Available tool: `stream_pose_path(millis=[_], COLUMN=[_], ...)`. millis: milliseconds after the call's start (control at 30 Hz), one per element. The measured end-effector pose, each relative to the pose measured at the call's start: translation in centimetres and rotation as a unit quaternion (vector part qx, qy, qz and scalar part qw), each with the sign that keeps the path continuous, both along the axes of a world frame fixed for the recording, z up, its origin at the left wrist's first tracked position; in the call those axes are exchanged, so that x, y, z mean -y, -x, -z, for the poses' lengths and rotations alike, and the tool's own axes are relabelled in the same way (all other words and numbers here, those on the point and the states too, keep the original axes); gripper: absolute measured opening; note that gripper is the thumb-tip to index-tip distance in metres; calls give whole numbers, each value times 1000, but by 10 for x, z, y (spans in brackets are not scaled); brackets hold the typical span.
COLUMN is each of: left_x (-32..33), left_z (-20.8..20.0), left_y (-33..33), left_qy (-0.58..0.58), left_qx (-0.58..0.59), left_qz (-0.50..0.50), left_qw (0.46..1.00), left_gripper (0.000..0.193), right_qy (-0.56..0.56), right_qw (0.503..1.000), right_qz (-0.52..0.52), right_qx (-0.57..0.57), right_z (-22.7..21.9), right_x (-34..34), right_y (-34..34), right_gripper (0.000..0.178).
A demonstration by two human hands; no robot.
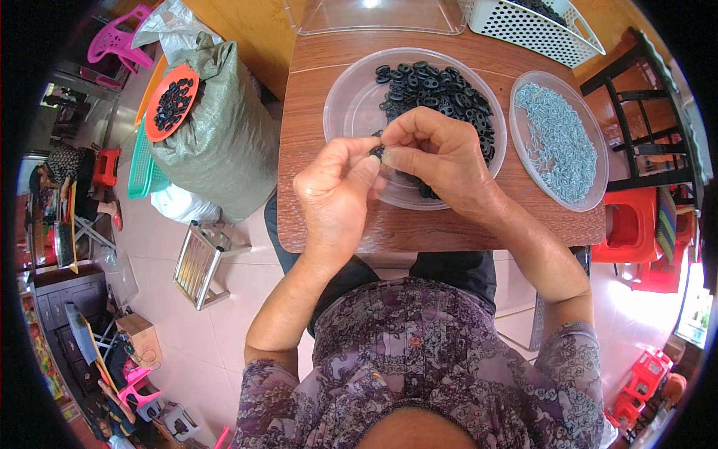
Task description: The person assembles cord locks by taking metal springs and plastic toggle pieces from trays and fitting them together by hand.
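Observation:
Over the front of a clear round tub (334, 112), my two hands meet with their fingertips close together. A small black plastic piece (377, 152) sits in the pinch of my left hand (336, 179). My right hand (437, 153) pinches at the same piece from the other side, its thumb and forefinger touching it. Part of the piece is hidden by the fingers. Beneath and behind my hands, many black oval pieces with holes (437, 86) are heaped in the tub. To the right, small silvery-blue screws or pins (557, 146) fill a shallow round dish (521, 153).
The brown wooden table (307, 82) also bears a white perforated basket (523, 34) and a clear tray (374, 26) at the back. On its left stands a full woven sack (232, 142) with an orange plate (158, 131) of black pieces. Red stools (628, 228) stand right.

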State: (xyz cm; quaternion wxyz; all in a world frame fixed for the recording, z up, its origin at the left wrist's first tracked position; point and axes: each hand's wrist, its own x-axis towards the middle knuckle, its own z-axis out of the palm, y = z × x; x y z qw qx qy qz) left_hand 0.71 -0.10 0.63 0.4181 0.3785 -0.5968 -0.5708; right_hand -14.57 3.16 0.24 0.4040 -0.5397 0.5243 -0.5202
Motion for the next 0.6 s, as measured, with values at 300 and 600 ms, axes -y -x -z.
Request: stream_pose_path(millis=[300,600], left_x=[1,-3], left_z=[1,3], left_y=[-1,3], left_qy=[-24,-23], left_qx=[-38,-51], left_qz=[-7,-19], left_qw=[999,998], left_gripper=[14,14], right_qy=[44,-21], right_qw=[996,999], right_qz=[45,28], right_qx=[-63,-28], right_z=[-1,-8], right_x=[0,-3], right_y=[-4,-8], right_gripper=[8,14])
